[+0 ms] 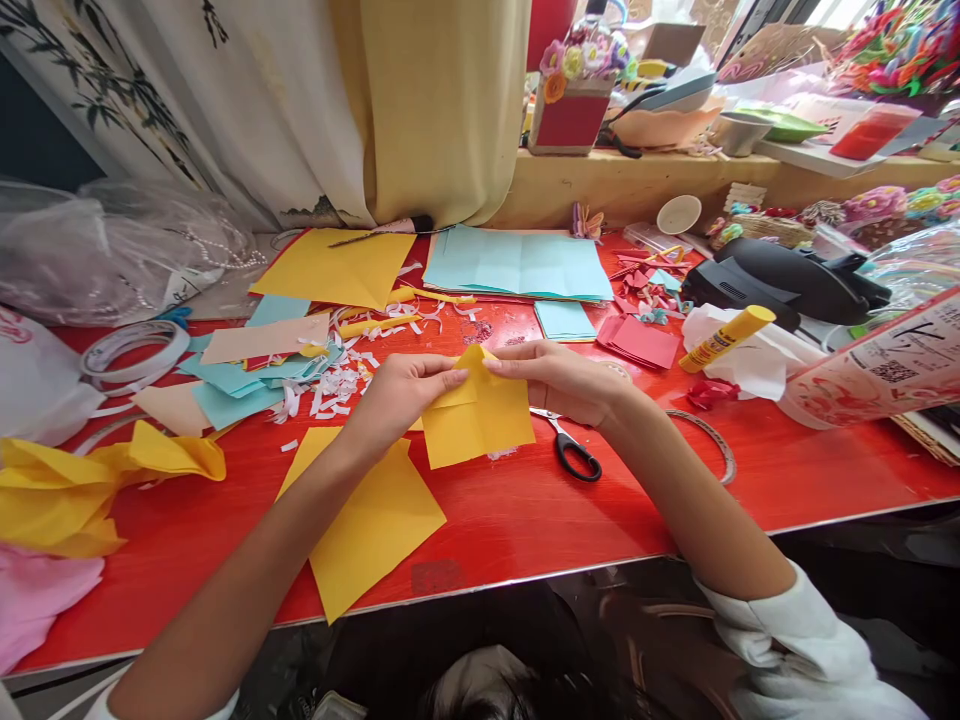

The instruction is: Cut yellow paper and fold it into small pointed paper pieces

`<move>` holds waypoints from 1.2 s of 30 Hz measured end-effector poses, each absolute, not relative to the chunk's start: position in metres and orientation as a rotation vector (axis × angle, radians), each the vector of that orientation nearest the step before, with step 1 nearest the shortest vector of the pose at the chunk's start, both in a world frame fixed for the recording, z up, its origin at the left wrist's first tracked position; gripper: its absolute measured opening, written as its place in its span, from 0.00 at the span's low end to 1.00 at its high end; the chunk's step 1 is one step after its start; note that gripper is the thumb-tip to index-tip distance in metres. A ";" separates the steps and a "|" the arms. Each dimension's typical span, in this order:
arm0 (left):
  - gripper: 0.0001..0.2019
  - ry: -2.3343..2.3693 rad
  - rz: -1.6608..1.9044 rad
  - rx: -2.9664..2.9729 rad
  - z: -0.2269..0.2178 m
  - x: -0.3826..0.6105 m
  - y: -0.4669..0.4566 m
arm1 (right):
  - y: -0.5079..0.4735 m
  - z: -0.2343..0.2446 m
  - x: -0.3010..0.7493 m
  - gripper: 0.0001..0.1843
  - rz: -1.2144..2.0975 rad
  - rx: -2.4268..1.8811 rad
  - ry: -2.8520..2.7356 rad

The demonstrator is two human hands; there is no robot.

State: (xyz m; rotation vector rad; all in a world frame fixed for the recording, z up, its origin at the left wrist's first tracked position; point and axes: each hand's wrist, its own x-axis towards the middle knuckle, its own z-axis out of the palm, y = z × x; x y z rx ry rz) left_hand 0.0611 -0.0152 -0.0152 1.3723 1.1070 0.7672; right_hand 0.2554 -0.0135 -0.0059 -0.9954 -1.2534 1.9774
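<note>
Between my two hands is a small sheet of yellow paper [484,425] with crease lines, its top corners folded inward to a point. My left hand [405,393] pinches it near the upper left edge, thumb on top. My right hand [559,378] grips the upper right edge, thumb and fingers closed on it. Below my left wrist, a larger yellow sheet [379,530] lies flat on the red table [525,540]. Black-handled scissors [574,450] rest just right of the held paper, their blades partly hidden by my right hand.
White paper shreds [330,385] and blue scraps [240,390] litter the left side, beside a tape roll [135,345]. Blue sheets [517,262] lie at the back. To the right are red paper squares [639,340], a yellow glue stick [727,338] and a black device [784,280].
</note>
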 end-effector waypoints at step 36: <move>0.18 1.170 0.784 1.409 -0.013 0.062 -0.017 | -0.016 -0.004 0.254 0.17 1.681 -1.058 -1.619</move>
